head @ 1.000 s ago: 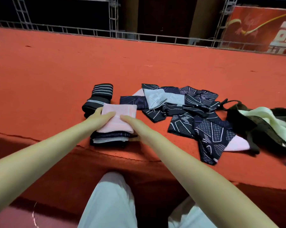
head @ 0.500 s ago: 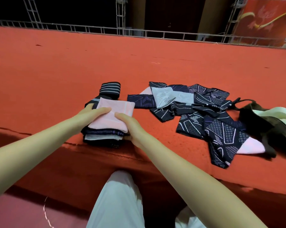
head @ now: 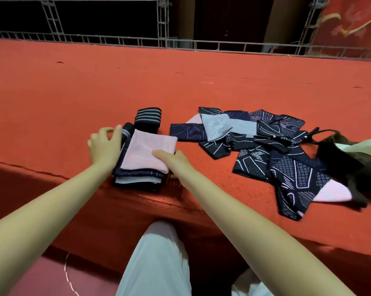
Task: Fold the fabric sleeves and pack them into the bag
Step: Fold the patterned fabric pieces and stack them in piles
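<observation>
The folded stack [head: 140,167] is being gathered: the right hand [head: 173,160] grips it, the left hand [head: 105,146] is open alongside. Transfer to the bag [head: 346,165] should follow.

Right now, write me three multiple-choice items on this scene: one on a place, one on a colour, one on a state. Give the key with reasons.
1. Where is the dark fabric bag?
A. At the right end of the red carpeted ledge, past the loose sleeves
B. On the person's lap
C. Left of the folded stack

2. What colour is the top piece of the folded stack of fabric sleeves?
A. Green
B. Pale pink
C. Yellow

3. What is the right hand doing?
A. Hanging idle off the ledge
B. Reaching into the bag
C. Gripping the near right corner of the stack

Key: 1 A, the bag lies at the far right beyond the heap of dark patterned unfolded sleeves. 2 B, the pale pink folded sleeve lies uppermost. 3 C, its thumb lies on the pink piece, fingers curled down the stack's side; the left hand is at the stack's left side.
</observation>
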Tool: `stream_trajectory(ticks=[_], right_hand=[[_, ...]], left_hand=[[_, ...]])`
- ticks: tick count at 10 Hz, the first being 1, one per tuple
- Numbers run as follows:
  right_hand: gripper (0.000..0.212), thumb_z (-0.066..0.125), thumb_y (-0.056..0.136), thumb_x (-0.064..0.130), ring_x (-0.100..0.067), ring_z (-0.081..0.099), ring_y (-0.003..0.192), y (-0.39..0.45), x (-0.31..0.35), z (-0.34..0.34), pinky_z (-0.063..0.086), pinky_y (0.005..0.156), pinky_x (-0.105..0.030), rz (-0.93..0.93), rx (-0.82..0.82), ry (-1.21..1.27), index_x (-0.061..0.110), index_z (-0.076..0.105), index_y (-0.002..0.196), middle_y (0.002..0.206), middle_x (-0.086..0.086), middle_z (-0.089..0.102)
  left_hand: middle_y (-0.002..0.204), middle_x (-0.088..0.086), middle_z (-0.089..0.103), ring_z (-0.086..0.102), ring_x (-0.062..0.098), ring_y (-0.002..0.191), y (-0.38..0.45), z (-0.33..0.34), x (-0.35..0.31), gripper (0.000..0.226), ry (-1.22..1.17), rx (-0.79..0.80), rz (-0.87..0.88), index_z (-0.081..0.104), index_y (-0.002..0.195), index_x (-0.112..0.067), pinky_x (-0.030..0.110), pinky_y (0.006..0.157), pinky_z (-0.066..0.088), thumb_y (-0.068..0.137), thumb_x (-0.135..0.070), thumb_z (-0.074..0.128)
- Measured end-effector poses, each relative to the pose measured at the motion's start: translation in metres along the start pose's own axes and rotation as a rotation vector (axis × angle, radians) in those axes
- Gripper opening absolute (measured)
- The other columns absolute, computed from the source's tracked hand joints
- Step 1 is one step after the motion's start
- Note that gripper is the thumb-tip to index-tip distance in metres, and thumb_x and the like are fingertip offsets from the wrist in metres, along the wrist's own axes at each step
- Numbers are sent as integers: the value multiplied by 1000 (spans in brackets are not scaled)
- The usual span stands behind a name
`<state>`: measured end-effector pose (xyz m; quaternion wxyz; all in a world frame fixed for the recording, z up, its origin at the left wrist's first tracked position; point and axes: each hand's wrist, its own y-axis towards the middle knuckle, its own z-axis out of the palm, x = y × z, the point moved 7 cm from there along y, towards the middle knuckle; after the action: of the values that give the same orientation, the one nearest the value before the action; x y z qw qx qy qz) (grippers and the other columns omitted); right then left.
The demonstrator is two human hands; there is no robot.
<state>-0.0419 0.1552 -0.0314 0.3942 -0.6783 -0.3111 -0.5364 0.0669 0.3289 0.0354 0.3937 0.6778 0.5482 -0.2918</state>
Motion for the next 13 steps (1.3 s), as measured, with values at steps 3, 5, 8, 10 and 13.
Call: stream_trajectory(ticks=[3, 5, 8, 10, 13], right_hand=[[72, 77, 70, 41, -21, 59, 109, 15, 16, -9, 49, 96, -41, -87, -68, -88, 12, 46, 128, 125, -3, 58], [64, 76, 76, 36, -18, 60, 108, 23, 23, -16, 50, 94, -37, -130, -73, -77, 13, 49, 128, 126, -2, 59], [38, 71, 83, 27, -14, 64, 98, 25, 22, -9, 51, 78, -23, -120, -32, -37, 13, 60, 116, 111, 2, 66], [37, 69, 85, 27, -14, 65, 100, 27, 16, -9, 50, 78, -22, -114, -49, -21, 12, 62, 118, 115, -2, 68], [41, 51, 93, 50, -11, 64, 94, 25, 17, -8, 50, 81, -27, -94, 11, 25, 16, 62, 114, 105, 4, 69]], left_hand=[[120, 26, 54, 52, 39, 107, 72, 49, 64, 39, -84, 265, -215, 56, 115, -4, 44, 90, 41, 93, -32, 39], [82, 4, 54, 46, 12, 62, 88, 59, 56, 24, -224, 379, -270, 61, 98, -13, 23, 51, 34, 87, -34, 65], [104, 7, 52, 47, 9, 62, 88, 60, 26, 27, -389, 380, -232, 60, 114, -9, 7, 33, 33, 99, -27, 48], [127, 18, 50, 45, 14, 73, 38, 53, -33, 38, -267, 477, -105, 40, 136, 7, 2, 41, 32, 103, -10, 32], [85, 12, 55, 47, 25, 66, 114, 85, 36, 25, -149, 432, -203, 57, 89, -11, 26, 52, 33, 91, -24, 36]])
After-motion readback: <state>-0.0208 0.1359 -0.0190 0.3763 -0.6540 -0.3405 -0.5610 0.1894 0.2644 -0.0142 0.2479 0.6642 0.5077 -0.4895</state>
